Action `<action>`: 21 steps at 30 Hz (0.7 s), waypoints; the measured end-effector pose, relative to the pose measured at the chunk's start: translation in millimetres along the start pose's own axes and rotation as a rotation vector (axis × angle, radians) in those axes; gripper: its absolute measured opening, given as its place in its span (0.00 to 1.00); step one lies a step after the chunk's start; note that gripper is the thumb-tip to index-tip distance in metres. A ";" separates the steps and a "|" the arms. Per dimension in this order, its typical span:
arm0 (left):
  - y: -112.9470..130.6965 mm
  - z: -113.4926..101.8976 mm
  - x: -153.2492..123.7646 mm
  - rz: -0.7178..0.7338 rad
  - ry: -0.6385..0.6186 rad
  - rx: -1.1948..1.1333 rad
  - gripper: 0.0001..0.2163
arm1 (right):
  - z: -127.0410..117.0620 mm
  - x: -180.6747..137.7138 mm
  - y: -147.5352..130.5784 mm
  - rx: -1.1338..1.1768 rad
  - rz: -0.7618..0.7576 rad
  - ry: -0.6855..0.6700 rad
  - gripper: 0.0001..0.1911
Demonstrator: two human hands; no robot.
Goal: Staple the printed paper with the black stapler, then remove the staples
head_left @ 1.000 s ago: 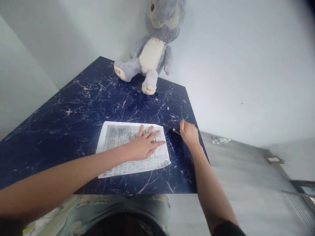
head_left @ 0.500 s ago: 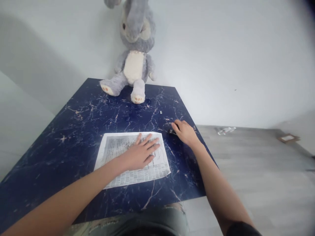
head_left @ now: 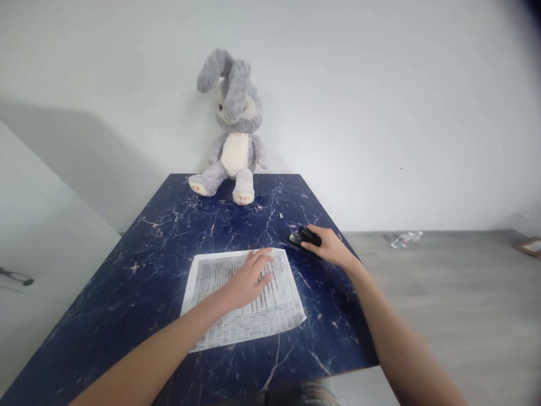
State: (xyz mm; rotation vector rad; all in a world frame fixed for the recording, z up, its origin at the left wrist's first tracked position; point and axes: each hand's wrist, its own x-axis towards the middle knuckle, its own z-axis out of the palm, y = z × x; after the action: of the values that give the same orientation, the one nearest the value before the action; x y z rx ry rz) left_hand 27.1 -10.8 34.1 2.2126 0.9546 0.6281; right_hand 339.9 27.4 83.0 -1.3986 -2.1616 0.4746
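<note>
We cannot read the fine print on the white printed paper sheet (head_left: 249, 296), and our left hand (head_left: 247, 279) covers its middle. Our right hand (head_left: 332, 248) hides the rear of the small black stapler-like object (head_left: 303, 237). The dark blue marbled bench (head_left: 139, 259) is cut off at the bottom edge. A tiny pale speck (head_left: 281, 215) is too small to identify.

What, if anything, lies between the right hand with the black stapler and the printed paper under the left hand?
Nothing visible: only bare table separates the black stapler, gripped by the right hand, from the printed paper under the left hand.
</note>
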 end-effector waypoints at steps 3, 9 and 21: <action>-10.7 0.1 7.1 -0.153 0.227 -0.306 0.19 | 24.8 1.2 -41.0 0.145 -0.094 -0.053 0.11; -25.0 9.1 14.8 -0.272 0.553 -0.671 0.25 | 69.5 0.9 -87.0 0.216 -0.199 -0.203 0.09; -24.7 12.7 19.9 -0.296 0.679 -0.998 0.30 | 60.4 -2.0 -22.7 0.735 -0.102 -0.660 0.41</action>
State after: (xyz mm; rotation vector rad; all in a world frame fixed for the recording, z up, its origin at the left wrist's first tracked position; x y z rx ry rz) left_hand 36.3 12.9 11.2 0.9586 0.9435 1.3778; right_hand 288.1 15.6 46.3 -0.7628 -2.1263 1.6689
